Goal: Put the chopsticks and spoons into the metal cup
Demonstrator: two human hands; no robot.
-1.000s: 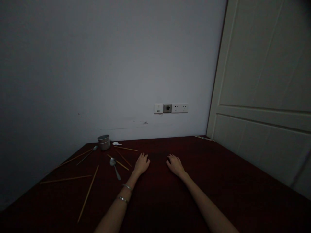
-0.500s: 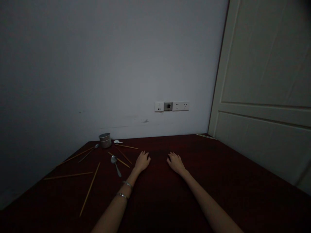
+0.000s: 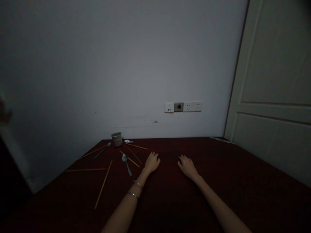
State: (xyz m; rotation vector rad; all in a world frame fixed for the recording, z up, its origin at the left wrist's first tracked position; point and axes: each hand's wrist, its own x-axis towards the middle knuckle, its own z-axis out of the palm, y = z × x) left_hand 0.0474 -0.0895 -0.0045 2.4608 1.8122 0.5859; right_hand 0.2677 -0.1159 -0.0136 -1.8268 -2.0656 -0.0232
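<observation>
My left hand (image 3: 152, 162), with two bangles on its wrist, rests palm down on the dark red table (image 3: 165, 200), fingers stretched out and nothing in them. Across from it my right hand (image 3: 187, 166) lies flat the same way, fingers a little apart. Left of my left hand is a metal spoon (image 3: 126, 163) touching or overlapping a wooden chopstick (image 3: 133, 162). Several more chopsticks (image 3: 104, 183) are scattered farther left. A metal cup (image 3: 117, 139) stands upright near the wall, between a second metal spoon (image 3: 104, 149) and a white spoon (image 3: 128, 141).
Behind the table rises a pale wall with a row of sockets and switches (image 3: 183, 107). A panelled door (image 3: 274, 129) borders the right side. A thin flat strip (image 3: 221, 140) lies at the back right edge. Something dark and blurred shows at the far left edge.
The camera view has turned slightly left, so everything appears shifted to the right. Both hands stay resting on the table, and the spoons, chopsticks and cup have not moved on it.
</observation>
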